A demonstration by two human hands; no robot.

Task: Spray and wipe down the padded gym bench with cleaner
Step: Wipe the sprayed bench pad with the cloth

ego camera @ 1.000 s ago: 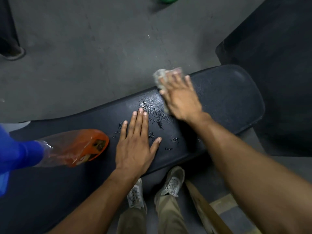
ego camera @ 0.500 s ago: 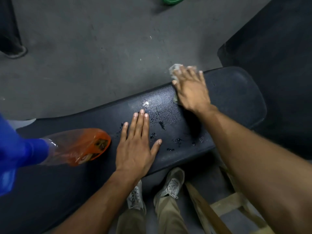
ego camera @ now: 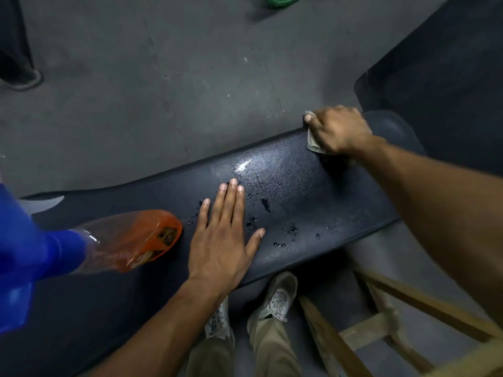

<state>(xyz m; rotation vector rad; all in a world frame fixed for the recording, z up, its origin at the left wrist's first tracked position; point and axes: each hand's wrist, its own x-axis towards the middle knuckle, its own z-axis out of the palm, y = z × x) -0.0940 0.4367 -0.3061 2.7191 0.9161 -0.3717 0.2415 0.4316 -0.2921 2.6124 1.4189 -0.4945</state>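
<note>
Cloth (ego camera: 313,144) pressed flat beneath the right hand (ego camera: 341,130), at the far edge of the padded gym bench (ego camera: 299,191) toward its right end. The right fingers are curled down over the cloth, pinning it against the pad; only a pale corner shows past the thumb side. The left hand (ego camera: 221,240) lies open and empty, palm down with fingers spread, braced on the middle of the bench. Spray bottle (ego camera: 128,240), with orange liquid and a blue trigger head, stands on the pad just left of that hand, not touching it. Beads and streaks of cleaner (ego camera: 268,205) lie between the two hands, and a wet sheen marks the pad near the far edge.

Handling, as a judgement: the cloth looks thin, limp and light, so it probably bunches unless held under a flat palm with fingers over its leading edge. The vinyl-like cover appears smooth and yielding, and likely slick where wet, so a bracing hand may slide there. The bottle is best taken by its neck below the trigger. The droplets near the front edge seem not yet wiped.
</note>
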